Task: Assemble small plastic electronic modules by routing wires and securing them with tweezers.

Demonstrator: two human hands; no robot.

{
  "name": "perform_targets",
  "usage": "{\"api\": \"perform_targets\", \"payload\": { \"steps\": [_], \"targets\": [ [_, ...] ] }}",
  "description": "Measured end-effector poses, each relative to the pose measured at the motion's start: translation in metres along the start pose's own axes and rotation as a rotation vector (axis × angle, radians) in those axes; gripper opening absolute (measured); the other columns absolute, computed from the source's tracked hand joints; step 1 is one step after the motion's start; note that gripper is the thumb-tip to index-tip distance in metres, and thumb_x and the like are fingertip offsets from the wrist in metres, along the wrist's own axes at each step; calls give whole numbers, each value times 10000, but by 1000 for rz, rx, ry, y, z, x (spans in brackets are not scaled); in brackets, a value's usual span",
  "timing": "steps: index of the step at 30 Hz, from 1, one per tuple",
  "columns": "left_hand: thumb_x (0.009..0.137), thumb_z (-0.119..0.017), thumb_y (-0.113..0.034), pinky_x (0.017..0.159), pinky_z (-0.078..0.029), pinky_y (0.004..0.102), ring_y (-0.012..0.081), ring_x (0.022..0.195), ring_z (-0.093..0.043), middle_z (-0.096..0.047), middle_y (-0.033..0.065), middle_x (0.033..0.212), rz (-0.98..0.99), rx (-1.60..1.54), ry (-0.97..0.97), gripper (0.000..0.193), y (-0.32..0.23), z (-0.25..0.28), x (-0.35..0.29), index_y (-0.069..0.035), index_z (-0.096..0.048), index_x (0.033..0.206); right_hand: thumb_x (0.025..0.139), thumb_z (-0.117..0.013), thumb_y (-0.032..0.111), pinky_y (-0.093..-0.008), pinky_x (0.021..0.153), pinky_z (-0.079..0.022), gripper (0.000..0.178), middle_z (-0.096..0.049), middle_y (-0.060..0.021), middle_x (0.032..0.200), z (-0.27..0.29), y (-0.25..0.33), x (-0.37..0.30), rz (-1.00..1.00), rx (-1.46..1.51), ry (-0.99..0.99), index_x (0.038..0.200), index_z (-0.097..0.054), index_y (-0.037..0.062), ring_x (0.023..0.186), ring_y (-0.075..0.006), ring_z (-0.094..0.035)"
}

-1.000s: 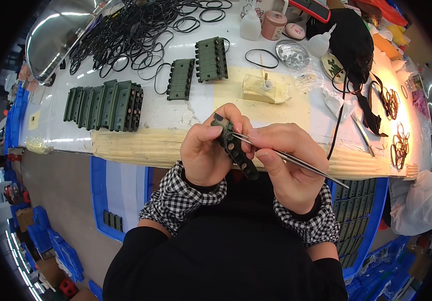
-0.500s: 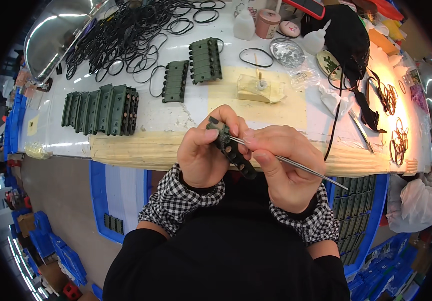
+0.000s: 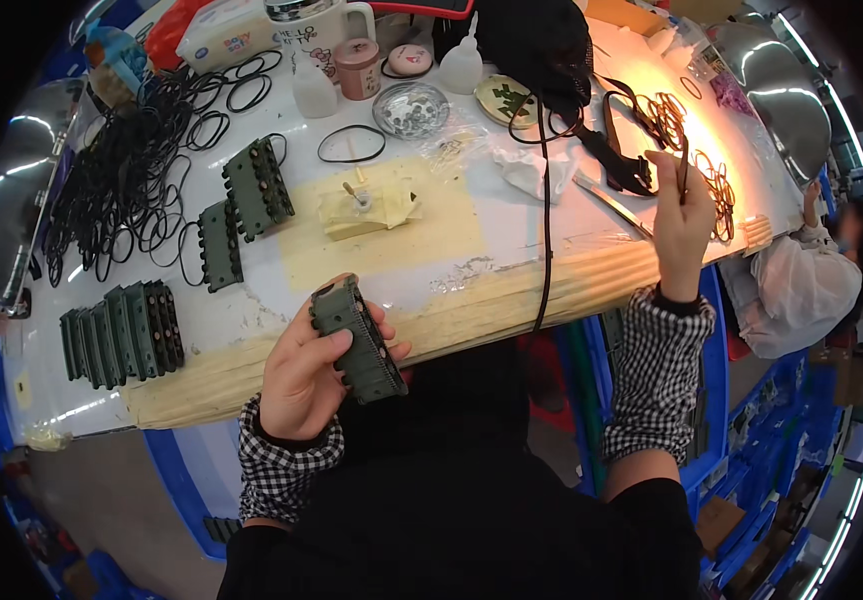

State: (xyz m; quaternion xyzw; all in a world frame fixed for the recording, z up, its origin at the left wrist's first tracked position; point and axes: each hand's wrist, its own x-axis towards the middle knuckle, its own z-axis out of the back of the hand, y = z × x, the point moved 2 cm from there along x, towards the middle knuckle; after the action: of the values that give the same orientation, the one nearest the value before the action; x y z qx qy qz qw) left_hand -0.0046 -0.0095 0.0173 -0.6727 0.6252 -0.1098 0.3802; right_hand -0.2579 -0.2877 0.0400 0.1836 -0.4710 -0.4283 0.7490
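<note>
Against the left hand point(image 3: 303, 372), a dark green, seemingly studded track piece point(image 3: 356, 340).

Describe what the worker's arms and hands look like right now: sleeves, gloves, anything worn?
Both hands are bare: no gloves or rings show on the left hand or the right hand. Each forearm wears a black-and-white checked cuff over a black sleeve. No watch shows.

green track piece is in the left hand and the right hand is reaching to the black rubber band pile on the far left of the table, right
Not quite. The left hand does hold the green track piece, but the head view shows the right hand reaching to the brown rings on the table's right side, not the black rubber band pile.
</note>
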Motion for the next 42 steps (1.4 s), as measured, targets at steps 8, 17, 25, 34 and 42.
{"api": "perform_targets", "payload": {
  "steps": [8, 17, 25, 34, 42],
  "targets": [
    [900, -512, -48, 951, -491, 458, 226, 1024, -585, -546, 139, 1120, -24, 63, -29, 463, 6, -7, -2, 8, -360, 1333, 823, -652, 311, -376, 768, -514, 176, -687, -136, 931, 33, -188, 157, -89, -808, 26, 897, -726, 170, 851, -289, -664],
    [904, -504, -29, 956, -484, 478, 249, 1037, -592, -560, 155, 1129, -86, 64, -55, 430, 14, -2, -17, 28, -380, 1311, 834, -647, 296, -374, 815, -510, 235, -681, -99, 1015, 6, -232, 203, -198, -984, 395, 1047, -696, 209, 929, -250, -656],
    [878, -559, -58, 942, -499, 425, 231, 965, -626, -598, 151, 1087, -82, 108, -57, 385, 13, -5, -9, 53, -457, 1232, 827, -652, 267, -360, 771, -500, 227, -687, -157, 914, 31, -169, 181, 69, -733, 64, 977, -711, 107, 886, -306, -658],
    [882, -540, -61, 928, -503, 405, 257, 1011, -636, -318, 254, 1431, -178, 52, 297, 386, 9, -12, 25, 73, -461, 1236, 923, -546, 120, -169, 446, -254, 189, -598, -17, 718, -3, 43, 11, -420, 646, 728, 978, -636, -37, 493, -10, -359],
    [877, -527, -44, 923, -514, 437, 240, 989, -639, -395, 246, 1345, 71, -104, 471, 414, 19, -9, 28, 80, -434, 1261, 938, -563, 167, -175, 410, -255, 214, -626, -34, 689, -55, 99, -66, -666, 1055, 1216, 952, -657, -24, 450, -16, -357]
  ]
}}
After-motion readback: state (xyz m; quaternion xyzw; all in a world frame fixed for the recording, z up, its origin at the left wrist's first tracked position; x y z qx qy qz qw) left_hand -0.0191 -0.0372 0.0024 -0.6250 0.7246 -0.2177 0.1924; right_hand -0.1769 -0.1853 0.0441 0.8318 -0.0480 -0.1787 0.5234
